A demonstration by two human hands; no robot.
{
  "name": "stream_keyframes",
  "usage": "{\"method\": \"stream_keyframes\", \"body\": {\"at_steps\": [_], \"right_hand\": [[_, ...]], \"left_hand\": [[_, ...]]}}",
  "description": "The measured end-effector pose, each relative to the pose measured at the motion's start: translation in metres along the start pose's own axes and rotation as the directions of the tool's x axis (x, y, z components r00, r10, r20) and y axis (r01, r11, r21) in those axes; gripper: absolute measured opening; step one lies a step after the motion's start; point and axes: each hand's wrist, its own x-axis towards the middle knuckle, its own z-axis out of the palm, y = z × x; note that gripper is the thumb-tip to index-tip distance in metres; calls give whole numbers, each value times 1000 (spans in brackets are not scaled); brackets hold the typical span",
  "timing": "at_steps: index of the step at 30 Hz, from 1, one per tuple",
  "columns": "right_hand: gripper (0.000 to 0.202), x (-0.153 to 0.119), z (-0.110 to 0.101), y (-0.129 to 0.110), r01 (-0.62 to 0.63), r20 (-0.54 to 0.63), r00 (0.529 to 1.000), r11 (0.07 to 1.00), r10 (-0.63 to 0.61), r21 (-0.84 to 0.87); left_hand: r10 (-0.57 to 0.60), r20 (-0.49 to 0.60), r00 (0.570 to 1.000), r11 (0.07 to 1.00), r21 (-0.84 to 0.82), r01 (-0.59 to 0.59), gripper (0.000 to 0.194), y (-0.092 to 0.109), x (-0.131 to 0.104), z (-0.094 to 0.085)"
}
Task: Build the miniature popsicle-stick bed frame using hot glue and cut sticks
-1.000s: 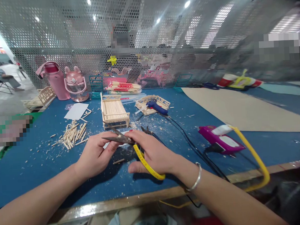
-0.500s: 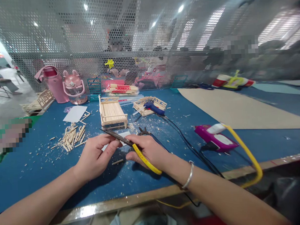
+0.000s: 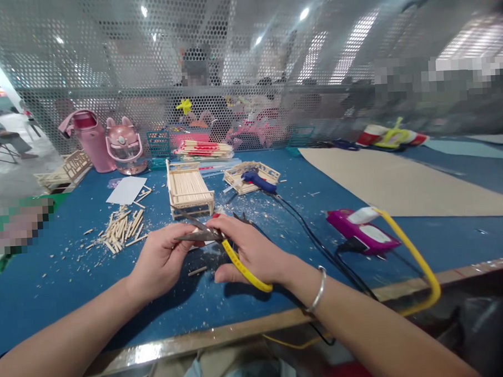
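Note:
My right hand (image 3: 250,249) grips yellow-handled scissors (image 3: 243,266), whose dark blades are spread and point left. My left hand (image 3: 158,262) is pinched close to the blades; a small pale piece shows between its fingertips and the scissors, too hidden to name. Just beyond my hands stands a small bed-like frame of wooden sticks (image 3: 189,185). A pile of short cut sticks (image 3: 122,230) lies to the left of it. One short stick (image 3: 197,271) rests on the blue table below my fingers.
A blue glue gun (image 3: 259,181) leans on a low stick tray (image 3: 232,175). Dark pliers (image 3: 241,218) lie behind my right hand. At right are a purple device (image 3: 362,232) with a yellow cable and brown paper (image 3: 393,182). Two pink bottles (image 3: 125,149) stand back left.
The scissor blades have opened, and the fingers of my right hand have spread with the handles. My left hand remains in nearly the same place.

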Motion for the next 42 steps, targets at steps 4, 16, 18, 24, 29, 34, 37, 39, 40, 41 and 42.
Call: {"method": "stream_keyframes", "body": {"at_steps": [4, 16, 18, 24, 29, 34, 37, 39, 40, 41, 42], "right_hand": [[76, -1, 1, 0, 31, -43, 998, 996, -34, -88], [72, -1, 2, -3, 35, -83, 995, 987, -48, -156], [72, -1, 3, -3, 38, -96, 994, 987, -54, -159], [68, -2, 6, -1, 31, -113, 993, 992, -45, -126], [60, -3, 6, -1, 46, -117, 991, 991, -61, -124], [56, -4, 5, 0, 31, -103, 994, 992, -44, -123], [56, -4, 6, 0, -4, -108, 994, 992, -9, -124], [53, -4, 7, -1, -20, -121, 993, 994, 7, -111], [51, -4, 7, -2, -30, -123, 992, 995, 18, -99], [49, -4, 7, -3, -42, -119, 992, 996, 32, -82], [48, -3, 7, -3, -58, -115, 992, 996, 51, -61]], "left_hand": [[43, -13, 999, 996, 79, -42, 23, 4, 0, -2], [9, 50, 999, 1000, -22, -8, 25, 6, 0, -3], [1, 47, 999, 999, -45, 1, 26, 7, 0, -3], [-24, 18, 1000, 996, -90, 25, 28, 7, -1, 0], [-62, 31, 998, 981, -184, 67, 30, 6, -1, 0], [-141, 76, 987, 921, -356, 159, 34, 5, -2, 4], [-203, 77, 976, 889, -404, 217, 38, 5, -3, 7], [-259, 24, 966, 899, -360, 250, 39, 5, -1, 7], [-285, -16, 959, 903, -341, 262, 38, 5, 0, 7], [-309, -51, 950, 898, -343, 274, 37, 5, 1, 6], [-334, -69, 940, 883, -372, 286, 37, 5, 2, 6]]}}
